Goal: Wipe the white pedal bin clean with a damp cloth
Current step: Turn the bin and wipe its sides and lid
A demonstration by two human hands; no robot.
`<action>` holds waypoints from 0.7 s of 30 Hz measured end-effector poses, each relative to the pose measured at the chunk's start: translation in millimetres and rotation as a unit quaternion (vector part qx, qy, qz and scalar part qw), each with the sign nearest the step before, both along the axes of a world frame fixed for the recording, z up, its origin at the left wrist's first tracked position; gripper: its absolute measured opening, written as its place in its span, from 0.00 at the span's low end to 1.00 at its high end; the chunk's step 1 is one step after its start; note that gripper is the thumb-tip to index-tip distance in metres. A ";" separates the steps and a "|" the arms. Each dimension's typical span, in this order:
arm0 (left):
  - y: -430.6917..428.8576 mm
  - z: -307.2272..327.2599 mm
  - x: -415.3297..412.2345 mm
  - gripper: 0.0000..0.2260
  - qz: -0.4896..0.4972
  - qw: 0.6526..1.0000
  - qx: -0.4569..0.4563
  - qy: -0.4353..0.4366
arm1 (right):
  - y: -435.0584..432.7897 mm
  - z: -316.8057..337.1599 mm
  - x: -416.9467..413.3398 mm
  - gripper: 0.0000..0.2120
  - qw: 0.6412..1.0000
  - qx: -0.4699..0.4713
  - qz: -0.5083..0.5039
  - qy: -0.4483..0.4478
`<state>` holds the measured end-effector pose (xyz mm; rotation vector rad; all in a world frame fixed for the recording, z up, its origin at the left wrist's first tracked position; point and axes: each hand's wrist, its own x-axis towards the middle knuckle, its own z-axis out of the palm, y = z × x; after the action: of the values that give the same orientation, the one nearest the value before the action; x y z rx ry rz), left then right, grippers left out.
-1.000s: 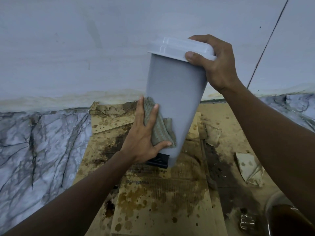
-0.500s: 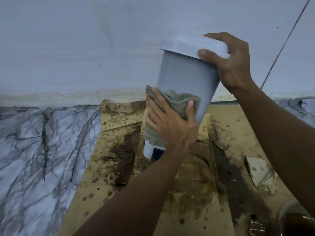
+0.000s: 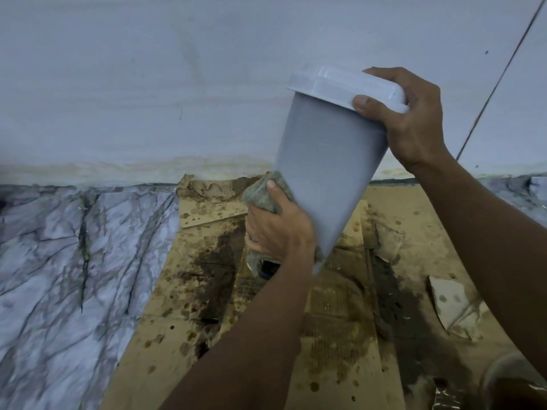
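1. The bin [image 3: 328,170] is held up in the air, tilted, its white lid [image 3: 346,87] at the top and its narrow base pointing down toward the person.
2. The right hand [image 3: 414,119] is clenched around the lid's rim, thumb on the near edge and fingers wrapped over the far side.
3. The left hand [image 3: 278,226] presses a bunched grey-green cloth [image 3: 266,190] against the bin's lower left side; its grip is closed on the cloth, thumb tip resting on top of the wad.
4. A small dark part [image 3: 268,269] shows at the bin's base, just below the left wrist.
5. Under the bin lies stained brown cardboard [image 3: 334,321], spotted and with dark wet patches.
6. To the left of the cardboard is a veined marble-pattern floor [image 3: 74,276].
7. A pale wall [image 3: 148,84] rises behind, yellowed along its bottom edge.
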<state>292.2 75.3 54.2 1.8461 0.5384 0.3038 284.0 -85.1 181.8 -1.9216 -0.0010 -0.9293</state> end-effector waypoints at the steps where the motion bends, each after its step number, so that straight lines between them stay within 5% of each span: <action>1: 2.6 0.5 1.2 0.44 0.006 1.000 0.000 0.019 | 0.2 -0.1 -0.1 0.23 1.000 -0.001 0.001 0.002; 9: 21.4 6.4 10.4 0.37 0.013 0.987 -0.045 0.153 | 1.9 -2.1 0.3 0.22 1.000 -0.006 0.001 0.000; 15: -10.2 36.0 -0.6 0.40 -0.062 0.989 0.048 -0.122 | 3.0 -1.3 1.0 0.21 1.000 0.004 -0.004 -0.001; 21: -8.8 45.6 7.4 0.40 -0.213 0.853 0.314 -0.359 | 0.4 -0.9 3.0 0.21 1.000 -0.002 0.001 0.002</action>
<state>299.7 66.5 99.7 2.2039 -0.5565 0.8923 287.0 -84.7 180.9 -1.9262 -0.0018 -0.9255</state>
